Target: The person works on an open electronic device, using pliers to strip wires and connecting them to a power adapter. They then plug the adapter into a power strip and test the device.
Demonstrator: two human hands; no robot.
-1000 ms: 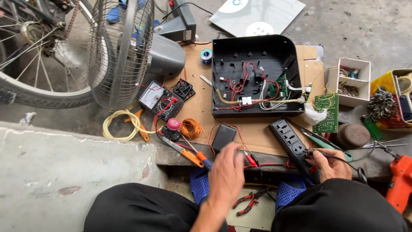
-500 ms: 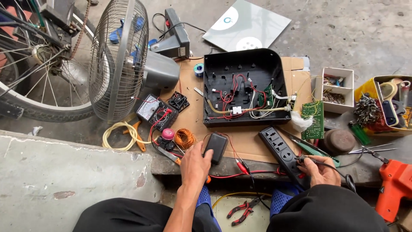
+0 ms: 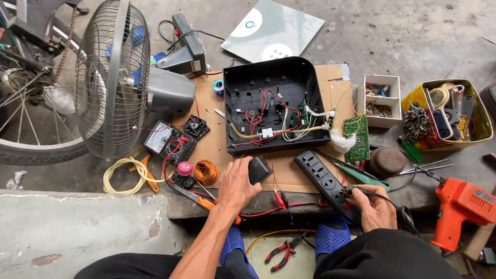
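My left hand [image 3: 236, 184] grips a small black box-shaped part [image 3: 259, 169] and holds it just above the cardboard sheet [image 3: 209, 147], in front of the open black plastic casing [image 3: 268, 106] with red, white and yellow wires inside. My right hand [image 3: 373, 205] rests at the near end of a black power strip [image 3: 324, 181] and pinches a thin black tool or cable at its tip. A green circuit board [image 3: 354, 138] hangs off the casing's right side by wires.
A metal fan [image 3: 116, 77] and bicycle wheel [image 3: 31, 119] stand at left. An analogue multimeter [image 3: 164, 141], copper wire coil [image 3: 206, 171], yellow cable loop [image 3: 120, 175], orange drill [image 3: 460, 209], yellow tool tin [image 3: 449, 111], white parts box [image 3: 381, 101] and red pliers [image 3: 281, 251] lie around.
My left hand has closed on the small black part and lifted it off the cardboard, tilting it upward. The head camera has shifted closer. My right hand has stayed at the power strip.
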